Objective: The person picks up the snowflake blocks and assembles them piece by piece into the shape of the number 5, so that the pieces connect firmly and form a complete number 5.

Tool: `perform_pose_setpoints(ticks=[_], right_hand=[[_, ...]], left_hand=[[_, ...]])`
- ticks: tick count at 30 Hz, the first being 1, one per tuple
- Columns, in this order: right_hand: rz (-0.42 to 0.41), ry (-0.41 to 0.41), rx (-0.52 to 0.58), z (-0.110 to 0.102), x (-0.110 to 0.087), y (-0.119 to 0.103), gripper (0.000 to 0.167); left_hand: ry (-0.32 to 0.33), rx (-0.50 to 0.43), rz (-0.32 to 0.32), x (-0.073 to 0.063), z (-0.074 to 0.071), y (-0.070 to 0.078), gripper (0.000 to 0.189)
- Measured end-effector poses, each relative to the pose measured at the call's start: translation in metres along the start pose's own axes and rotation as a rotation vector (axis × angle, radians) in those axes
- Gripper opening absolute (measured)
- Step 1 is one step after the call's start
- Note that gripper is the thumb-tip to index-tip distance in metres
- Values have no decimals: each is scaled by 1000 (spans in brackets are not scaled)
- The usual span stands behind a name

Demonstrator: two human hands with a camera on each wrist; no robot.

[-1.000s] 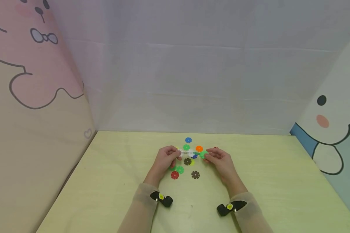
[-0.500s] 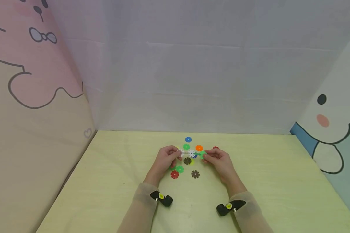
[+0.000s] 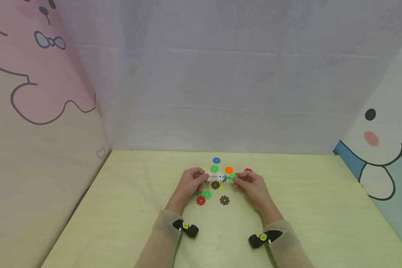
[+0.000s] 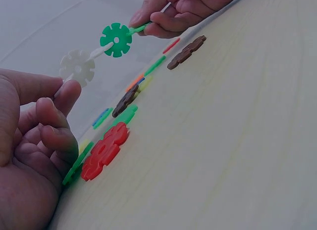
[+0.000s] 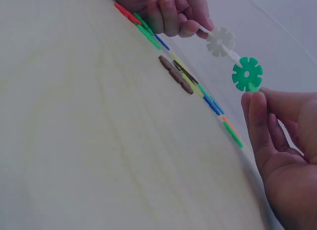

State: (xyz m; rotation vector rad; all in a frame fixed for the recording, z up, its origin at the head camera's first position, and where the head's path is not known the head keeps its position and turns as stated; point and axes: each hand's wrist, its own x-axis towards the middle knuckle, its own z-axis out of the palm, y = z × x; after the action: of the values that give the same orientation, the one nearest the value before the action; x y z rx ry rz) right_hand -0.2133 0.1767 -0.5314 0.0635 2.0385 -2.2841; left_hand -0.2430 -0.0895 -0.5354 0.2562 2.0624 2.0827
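A chain of notched snowflake discs, white toward the left and green toward the right, is stretched between my two hands above the table. My left hand (image 3: pixel 191 181) pinches the white end between thumb and forefinger. A white disc (image 4: pixel 78 68) faces the left wrist camera just past those fingertips, joined to a green disc (image 5: pixel 247 74) by an edge-on white piece (image 4: pixel 101 51). My right hand (image 3: pixel 253 186) pinches the light green end disc (image 3: pixel 232 178) between thumb and fingers. The fingertips cover part of both ends.
Loose discs lie flat on the table (image 3: pixel 120 208) under and around the chain: a red one (image 3: pixel 200 200), a brown one (image 3: pixel 224 200), a blue one (image 3: pixel 216 160), an orange one (image 3: pixel 229 170) and several more. A pale cloth wall (image 3: pixel 201 93) stands behind the table.
The light green end disc has turned slightly and shifted a little left with my right fingers, closer to the white discs. My left hand stays in place.
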Motion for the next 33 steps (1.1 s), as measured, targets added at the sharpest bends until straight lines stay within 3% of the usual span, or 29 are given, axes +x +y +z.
perform_pose_setpoints(ticks=[19,26,33], right_hand=[[-11,-11,-23,4,0,1,15],[-20,-7,-38,2,1,1,24],[-21,47,-50,3,0,-2,29]], left_hand=[[14,38,-13,-3,1,2,12],[1,23,-5,-3,1,2,13],[-25,31,-17,-3,0,1,19]])
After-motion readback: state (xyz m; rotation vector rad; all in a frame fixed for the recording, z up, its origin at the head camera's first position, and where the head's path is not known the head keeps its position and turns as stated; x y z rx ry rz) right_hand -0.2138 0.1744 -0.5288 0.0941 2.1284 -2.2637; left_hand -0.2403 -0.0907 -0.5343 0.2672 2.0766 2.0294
